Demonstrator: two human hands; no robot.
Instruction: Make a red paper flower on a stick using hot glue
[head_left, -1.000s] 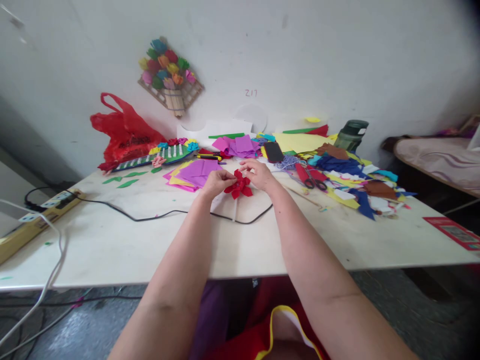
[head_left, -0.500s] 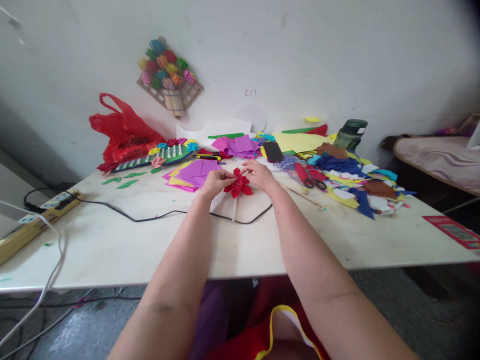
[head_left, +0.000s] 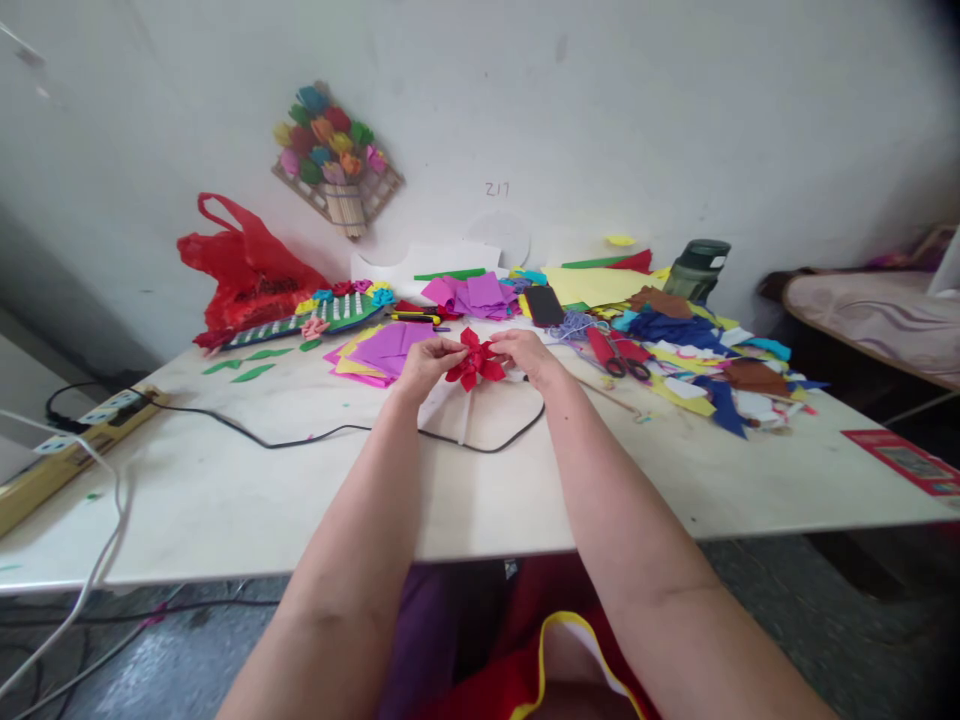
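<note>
A red paper flower (head_left: pixel 477 362) with several pointed petals is held between my two hands above the middle of the table. My left hand (head_left: pixel 429 366) pinches its left side, thumb and fingertips closed on a petal. On the opposite side, the fingers of my right hand (head_left: pixel 526 356) are closed at a right-hand petal. A white stick (head_left: pixel 466 418) shows just below the flower; whether the two are joined I cannot tell. Purple and yellow paper sheets (head_left: pixel 386 352) lie beside my left hand.
Scissors (head_left: pixel 627 368) and a heap of coloured scraps (head_left: pixel 697 350) lie to the right, with a phone (head_left: pixel 544 306) behind. A black cable (head_left: pixel 300 440) crosses the table from a power strip (head_left: pixel 97 430). A red bag (head_left: pixel 251 270) and a green bottle (head_left: pixel 697 268) stand at the back.
My right hand's fingers have come down from above the flower to its right edge. The flower now faces me more openly, its petals spread.
</note>
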